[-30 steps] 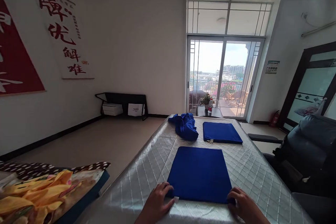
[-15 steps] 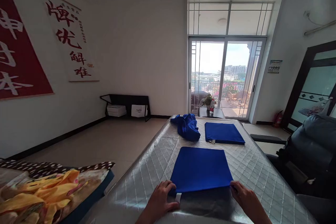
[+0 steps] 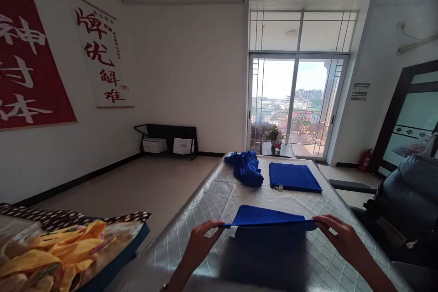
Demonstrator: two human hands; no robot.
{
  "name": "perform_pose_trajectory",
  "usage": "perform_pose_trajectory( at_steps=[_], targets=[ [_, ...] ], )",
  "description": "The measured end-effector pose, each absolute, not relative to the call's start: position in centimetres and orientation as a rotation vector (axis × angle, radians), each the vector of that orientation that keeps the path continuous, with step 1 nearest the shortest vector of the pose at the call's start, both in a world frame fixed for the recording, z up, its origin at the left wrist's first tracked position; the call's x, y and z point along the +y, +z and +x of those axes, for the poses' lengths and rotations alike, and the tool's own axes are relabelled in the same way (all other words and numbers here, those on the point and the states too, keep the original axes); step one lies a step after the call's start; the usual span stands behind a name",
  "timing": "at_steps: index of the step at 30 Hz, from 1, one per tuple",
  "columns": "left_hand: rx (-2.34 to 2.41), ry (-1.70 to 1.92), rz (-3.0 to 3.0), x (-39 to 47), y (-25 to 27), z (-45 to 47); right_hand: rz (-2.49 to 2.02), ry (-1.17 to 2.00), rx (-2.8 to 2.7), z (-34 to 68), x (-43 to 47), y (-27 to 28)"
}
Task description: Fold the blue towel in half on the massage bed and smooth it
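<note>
A folded blue cloth (image 3: 265, 215) spans the gap between my hands, its near edge raised off the silver quilted table cover (image 3: 191, 246). My left hand (image 3: 205, 237) pinches its left corner, close to a small white tag (image 3: 233, 231). At the opposite corner, my right hand (image 3: 335, 232) grips the same edge between thumb and fingers. The cloth's far edge appears to rest on the cover, and a dark shadow lies below the lifted edge. Whether the cloth is a garment or a bag I cannot tell.
Farther back on the table lie a crumpled blue cloth (image 3: 247, 169) and a flat blue folded stack (image 3: 294, 177). Yellow fabric (image 3: 65, 251) is heaped at lower left. To the right sits a dark bag (image 3: 407, 191). A plant and bottle (image 3: 278, 142) stand beyond the table.
Both hands have risen and moved outward and away from me, lifting the near edge of the folded blue cloth. The view has tilted slightly upward.
</note>
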State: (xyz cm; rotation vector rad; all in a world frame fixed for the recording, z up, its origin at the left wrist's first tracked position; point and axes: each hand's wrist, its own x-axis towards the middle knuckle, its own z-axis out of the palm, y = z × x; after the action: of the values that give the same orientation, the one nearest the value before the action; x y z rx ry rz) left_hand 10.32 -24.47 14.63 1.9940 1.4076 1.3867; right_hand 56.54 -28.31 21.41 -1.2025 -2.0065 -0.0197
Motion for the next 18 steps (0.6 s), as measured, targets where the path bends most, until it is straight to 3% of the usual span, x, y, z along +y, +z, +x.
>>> perform_pose_trajectory(
  at_steps=[10,18],
  targets=[
    [1.084,1.444,1.776,-24.7,29.6,9.7,-1.339,-0.307,-1.828,60.1,-28.8,31.8],
    [0.969,1.22,1.848,-25.5,32.2,10.0,-1.416,-0.183,-1.823,62.1,-29.8,32.4]
  ],
)
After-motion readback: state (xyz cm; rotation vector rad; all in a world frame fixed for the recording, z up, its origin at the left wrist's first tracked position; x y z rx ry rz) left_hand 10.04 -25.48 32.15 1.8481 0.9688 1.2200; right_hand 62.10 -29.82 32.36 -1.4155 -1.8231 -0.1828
